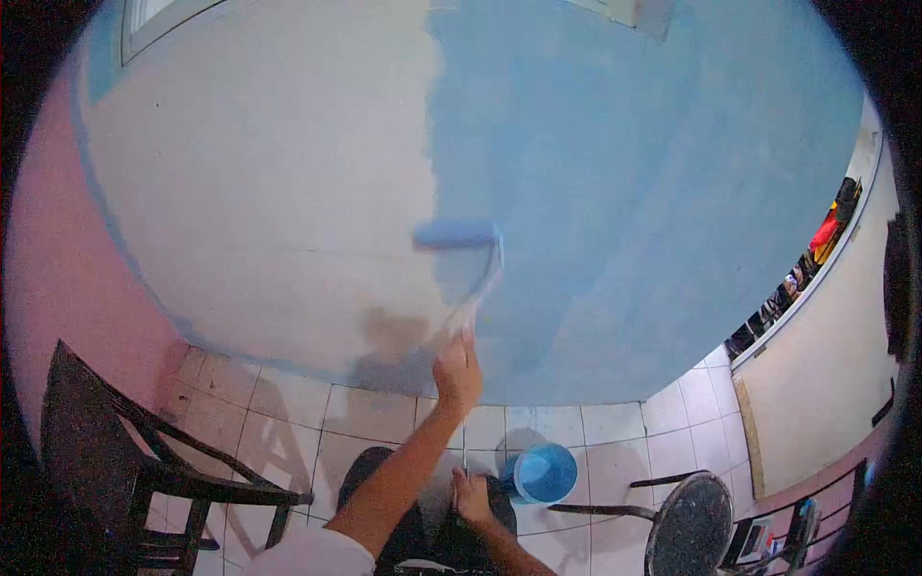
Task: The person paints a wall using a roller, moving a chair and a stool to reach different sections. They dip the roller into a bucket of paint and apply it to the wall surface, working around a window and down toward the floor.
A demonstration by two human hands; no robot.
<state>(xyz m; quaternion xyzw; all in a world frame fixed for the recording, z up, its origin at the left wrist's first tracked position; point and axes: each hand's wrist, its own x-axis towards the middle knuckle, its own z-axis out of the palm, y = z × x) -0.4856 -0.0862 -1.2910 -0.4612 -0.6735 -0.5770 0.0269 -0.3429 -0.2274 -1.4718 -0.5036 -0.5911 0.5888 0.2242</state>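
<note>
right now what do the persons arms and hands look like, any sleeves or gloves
Both hands are bare, no gloves. The left hand sits on a bare forearm that ends in a short white sleeve. The right hand also has a bare forearm; no sleeve shows there.

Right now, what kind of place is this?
Likely a room in a home, mid-repaint: wall half covered in blue, tiled floor, wooden chair, and a paint bucket.

Dark wooden chair [115, 461] low left on pale floor tiles [288, 403]. Round stool [688, 526], speckled seat, low right. Pink side wall [58, 278]. Doorway [816, 259] at right; bright items beyond, possibly clothing.
</note>
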